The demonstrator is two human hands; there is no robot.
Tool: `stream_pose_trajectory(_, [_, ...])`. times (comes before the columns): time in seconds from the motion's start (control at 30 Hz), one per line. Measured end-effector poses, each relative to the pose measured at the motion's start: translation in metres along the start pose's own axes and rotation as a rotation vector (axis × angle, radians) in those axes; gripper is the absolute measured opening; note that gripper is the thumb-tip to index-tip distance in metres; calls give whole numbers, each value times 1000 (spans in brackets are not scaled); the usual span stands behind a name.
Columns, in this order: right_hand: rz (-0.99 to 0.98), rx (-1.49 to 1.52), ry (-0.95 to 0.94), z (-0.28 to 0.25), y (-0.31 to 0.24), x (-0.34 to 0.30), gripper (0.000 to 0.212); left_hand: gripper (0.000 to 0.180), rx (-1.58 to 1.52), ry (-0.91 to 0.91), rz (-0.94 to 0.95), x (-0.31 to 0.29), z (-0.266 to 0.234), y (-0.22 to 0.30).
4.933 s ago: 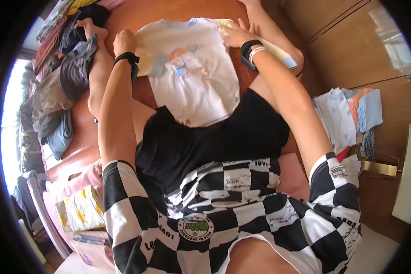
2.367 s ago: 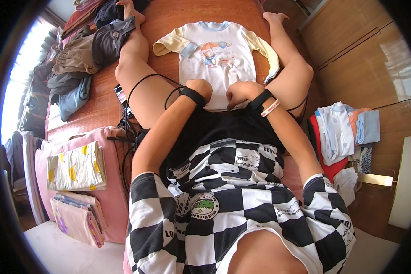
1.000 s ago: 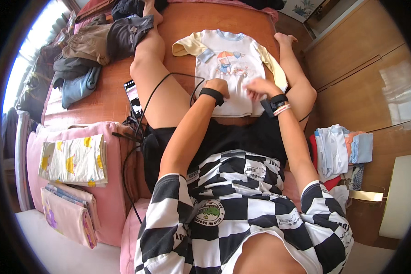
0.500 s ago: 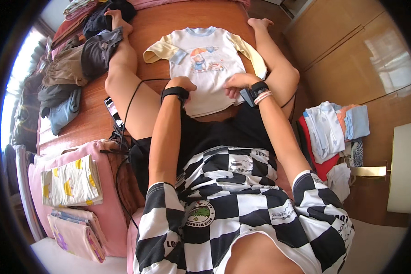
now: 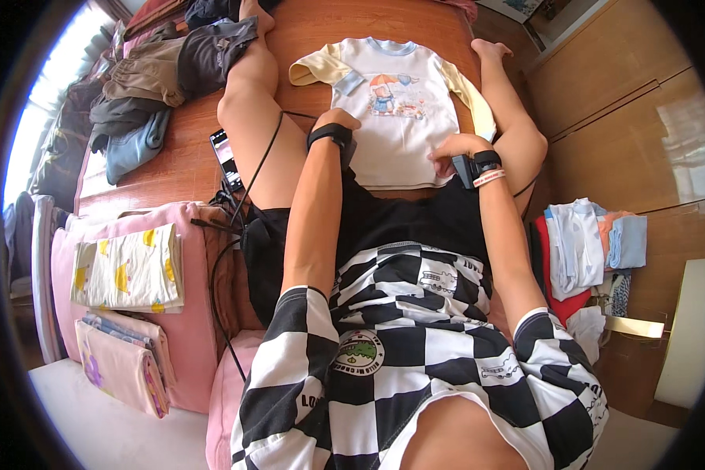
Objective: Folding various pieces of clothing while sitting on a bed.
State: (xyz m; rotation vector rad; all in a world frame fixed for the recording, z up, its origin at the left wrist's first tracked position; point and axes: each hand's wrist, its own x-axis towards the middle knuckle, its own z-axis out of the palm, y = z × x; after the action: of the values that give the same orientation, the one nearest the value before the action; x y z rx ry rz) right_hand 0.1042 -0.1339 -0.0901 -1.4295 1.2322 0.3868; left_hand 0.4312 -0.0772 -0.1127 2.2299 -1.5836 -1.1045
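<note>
A child's long-sleeved shirt (image 5: 403,145), white with pale yellow sleeves, blue collar and a bear print, lies spread between my legs. Its left sleeve is bent, with the blue cuff turned in toward the body. My left hand (image 5: 339,120) is closed at the shirt's left edge, its fingertips mostly hidden behind the hand. By the lower right edge, close to the hem, my right hand (image 5: 456,150) has its fingers bent and closed on the fabric. Both wrists wear black straps with a small grey device.
Folded clothes (image 5: 137,98) are piled at the far left, near a phone (image 5: 225,157). A pink cushion (image 5: 192,329) carries folded printed cloths (image 5: 129,266). More folded clothes (image 5: 576,247) sit at the right before wooden cabinets (image 5: 603,102). A black cable (image 5: 270,145) runs by my left arm.
The whole view has shifted, so everything sits further right. The shirt's hem now lies straighter and flatter. My hands stay by its two side edges.
</note>
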Motion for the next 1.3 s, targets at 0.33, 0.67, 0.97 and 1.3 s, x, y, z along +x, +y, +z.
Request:
stream_pose_trajectory(0.33, [-329, -122, 336, 0, 0, 19, 18, 38, -111, 206, -165, 12, -2, -9])
stream_pose_trajectory(0.67, [17, -150, -38, 13, -10, -7, 33, 39, -254, 485, 343, 1, -1, 14])
stream_pose_trajectory(0.97, [124, -234, 27, 14, -12, -1, 39, 65, 66, 281, 208, 36, 28, 3])
stream_pose_trajectory(1.3, [12, -422, 199, 7, -7, 11, 38, 71, -104, 526, 20, 16, 33, 11])
